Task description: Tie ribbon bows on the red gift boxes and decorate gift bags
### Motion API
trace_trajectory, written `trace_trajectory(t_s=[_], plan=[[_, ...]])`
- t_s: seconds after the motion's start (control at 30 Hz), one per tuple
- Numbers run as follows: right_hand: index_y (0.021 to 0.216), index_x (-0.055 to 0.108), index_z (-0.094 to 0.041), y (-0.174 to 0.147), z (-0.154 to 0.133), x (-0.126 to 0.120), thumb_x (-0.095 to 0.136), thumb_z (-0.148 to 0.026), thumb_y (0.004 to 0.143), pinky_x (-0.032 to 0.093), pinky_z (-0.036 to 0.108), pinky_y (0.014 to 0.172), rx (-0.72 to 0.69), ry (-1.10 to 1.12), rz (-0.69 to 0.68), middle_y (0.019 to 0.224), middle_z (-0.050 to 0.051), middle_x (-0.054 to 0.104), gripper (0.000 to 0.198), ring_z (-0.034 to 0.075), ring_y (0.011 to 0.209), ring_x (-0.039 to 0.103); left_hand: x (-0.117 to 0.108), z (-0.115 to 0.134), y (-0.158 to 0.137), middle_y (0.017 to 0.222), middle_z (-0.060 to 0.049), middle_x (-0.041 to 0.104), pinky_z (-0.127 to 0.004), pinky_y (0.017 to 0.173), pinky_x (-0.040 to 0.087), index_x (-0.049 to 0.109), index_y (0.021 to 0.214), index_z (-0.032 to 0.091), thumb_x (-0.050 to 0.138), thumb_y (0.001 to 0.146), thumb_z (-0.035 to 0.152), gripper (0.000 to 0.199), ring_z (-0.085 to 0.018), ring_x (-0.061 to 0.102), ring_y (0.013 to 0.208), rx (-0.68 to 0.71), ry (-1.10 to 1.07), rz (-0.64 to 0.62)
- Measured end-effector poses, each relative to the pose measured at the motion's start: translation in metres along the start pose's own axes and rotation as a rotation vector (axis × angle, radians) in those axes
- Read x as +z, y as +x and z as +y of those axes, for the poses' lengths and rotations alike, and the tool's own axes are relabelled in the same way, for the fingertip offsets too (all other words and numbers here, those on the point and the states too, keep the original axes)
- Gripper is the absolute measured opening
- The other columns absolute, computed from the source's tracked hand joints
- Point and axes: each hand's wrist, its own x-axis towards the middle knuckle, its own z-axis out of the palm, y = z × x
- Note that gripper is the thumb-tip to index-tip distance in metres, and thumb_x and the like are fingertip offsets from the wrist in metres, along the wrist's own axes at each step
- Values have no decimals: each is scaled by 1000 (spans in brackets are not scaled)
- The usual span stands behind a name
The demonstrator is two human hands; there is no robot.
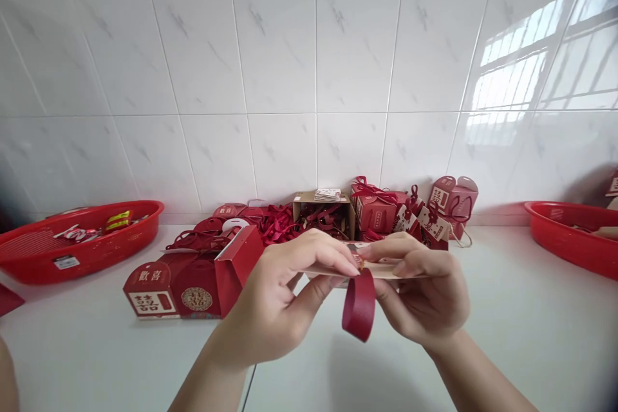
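Level in front of me is a flat, pale printed card piece [383, 270], seen nearly edge-on, with a dark red strap [360, 309] looping down from its near edge. My left hand [282, 299] pinches the card's left part between thumb and fingers, one fingertip by the top of the strap. On the other side, my right hand [427, 290] is closed on the right part, fingertips close to a small gold-coloured spot where the strap meets the card. The fingers hide much of the card's face. Left of my left hand, a red printed gift box [193, 283] lies on the counter.
A red plastic basket [91, 254] with wrapped sweets stands at left, another red basket [574, 238] at right. Along the tiled wall lie red ribbons [277, 222], an opened cardboard box [350, 215], and several small red gift boxes [379, 212]. The white counter [512, 322] spreads below.
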Motion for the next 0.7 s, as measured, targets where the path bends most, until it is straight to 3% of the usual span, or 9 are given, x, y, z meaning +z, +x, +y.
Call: trace_trajectory(t_s=[0.27, 0.4, 0.47, 0.57, 0.7], plan=[[94, 46, -24, -3, 6, 7, 63, -11, 82, 52, 29, 51, 15, 32, 73, 77, 4, 65, 24, 16, 63, 62, -1, 0, 1, 93, -2, 68, -23, 77, 55, 68, 91, 26, 55, 91, 13, 18, -14, 66, 91, -73, 77, 29], [92, 46, -24, -6, 7, 9, 62, -10, 81, 51, 29, 54, 91, 78, 53, 77, 3, 63, 24, 16, 65, 61, -6, -1, 0, 120, -7, 65, -27, 83, 58, 69, 92, 25, 57, 91, 20, 13, -22, 65, 108, -169, 65, 27], [91, 46, -24, -7, 7, 11, 63, -9, 80, 51, 28, 54, 133, 113, 44, 76, 2, 61, 26, 15, 64, 60, -9, -1, -1, 128, -8, 62, -30, 82, 59, 67, 94, 24, 57, 90, 22, 11, -24, 67, 107, -245, 8, -6], [90, 45, -24, -10, 8, 13, 65, -9, 78, 50, 27, 53, 179, 140, 50, 73, 0, 59, 28, 14, 61, 58, -8, 0, -1, 116, -8, 69, -29, 71, 61, 61, 93, 23, 60, 89, 23, 4, -22, 72, 91, -316, -97, 12], [89, 44, -24, -11, 8, 14, 66, -12, 79, 47, 25, 50, 227, 128, 69, 73, -1, 58, 28, 13, 60, 57, -2, 2, 2, 101, -6, 74, -27, 66, 61, 52, 91, 22, 66, 85, 23, 15, -20, 73, 83, -353, -185, 127]])
